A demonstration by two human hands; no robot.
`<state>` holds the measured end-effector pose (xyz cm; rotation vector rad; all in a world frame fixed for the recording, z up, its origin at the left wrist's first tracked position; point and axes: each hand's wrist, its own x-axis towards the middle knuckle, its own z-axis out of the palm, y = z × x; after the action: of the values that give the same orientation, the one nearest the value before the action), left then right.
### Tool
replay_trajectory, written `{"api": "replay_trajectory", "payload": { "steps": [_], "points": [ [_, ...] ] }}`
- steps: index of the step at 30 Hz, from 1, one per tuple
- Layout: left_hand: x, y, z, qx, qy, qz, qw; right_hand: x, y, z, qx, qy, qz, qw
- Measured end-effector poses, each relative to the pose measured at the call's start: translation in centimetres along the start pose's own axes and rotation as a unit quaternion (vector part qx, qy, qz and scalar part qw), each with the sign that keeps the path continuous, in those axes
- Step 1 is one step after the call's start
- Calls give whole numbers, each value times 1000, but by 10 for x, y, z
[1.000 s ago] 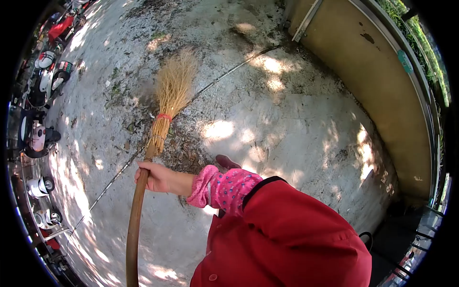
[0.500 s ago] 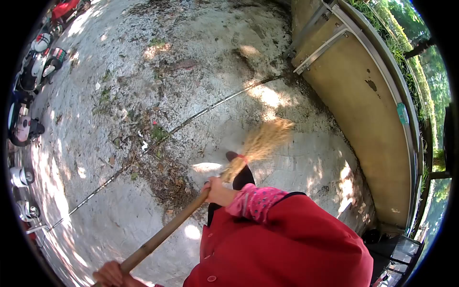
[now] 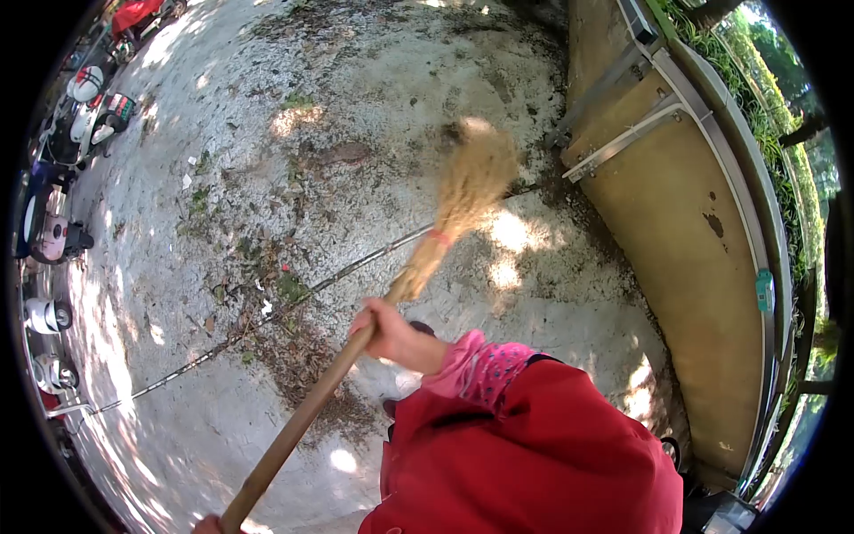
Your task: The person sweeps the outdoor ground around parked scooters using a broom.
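A long wooden-handled broom (image 3: pixel 311 405) runs diagonally from the bottom left up towards the centre, its straw head spread and blurred over the concrete near the ground seam. Closed around the lower handle, just behind the straw, is my right hand (image 3: pixel 388 335), at the end of a pink patterned cuff and red sleeve. My left hand (image 3: pixel 207 525) grips the handle's upper part at the bottom edge, mostly cut off by the frame. Left of my feet lies a pile of dry leaves (image 3: pixel 311 365), apart from the straw.
A tan wall panel (image 3: pixel 694 258) with metal framing stands along the right, with greenery behind it. Parked scooters (image 3: pixel 55 238) line the far left. Small white scraps (image 3: pixel 266 308) and scattered leaves lie on the concrete (image 3: pixel 205 436).
Over the last second, the broom head moved right from beside the leaf pile, then away from my feet. My left hand has come into view on the handle.
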<state>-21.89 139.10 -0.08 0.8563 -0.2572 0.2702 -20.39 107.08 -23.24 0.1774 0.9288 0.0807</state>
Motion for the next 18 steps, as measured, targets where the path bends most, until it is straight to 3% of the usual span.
{"api": "replay_trajectory", "payload": {
  "steps": [1, 2, 4, 6, 9, 11, 12, 13, 14, 15, 17, 18],
  "points": [
    [-6, -39, 8, 45, -1, -70, 997, -7, -38, -3, -30, 77, -68, 994],
    [-17, -82, 8, 35, -35, -91, 995, 4, -76, -29, -3, 55, -174, 983],
    [-41, -142, 48, 74, -168, -248, 951, 11, -139, -70, 79, 67, -247, 964],
    [-72, -179, 61, 117, -211, -240, 940, 21, -184, -115, 14, 147, -214, 966],
    [-93, -150, 61, 157, -171, -215, 949, 35, -170, -109, -119, 188, -174, 959],
    [-108, -122, 63, 176, -149, -150, 961, 56, -145, -85, -127, 174, -132, 968],
    [-117, -109, 63, 195, -154, -116, 962, 48, -123, -61, -198, 134, -134, 962],
    [-126, -107, 86, 250, -107, -24, 962, 70, -113, -57, -212, 98, -104, 967],
    [-137, -94, 98, 257, -94, -11, 962, 72, -98, -43, -212, 59, -75, 973],
    [-149, -80, 108, 288, -108, 19, 951, 68, -85, -32, -337, 48, -63, 938],
    [-190, -55, 105, 300, -130, 82, 941, 58, -43, -11, -300, -12, 7, 954],
    [-222, -36, 94, 314, -105, 100, 938, 52, -19, -10, -242, -72, 86, 964]
  ]
}}
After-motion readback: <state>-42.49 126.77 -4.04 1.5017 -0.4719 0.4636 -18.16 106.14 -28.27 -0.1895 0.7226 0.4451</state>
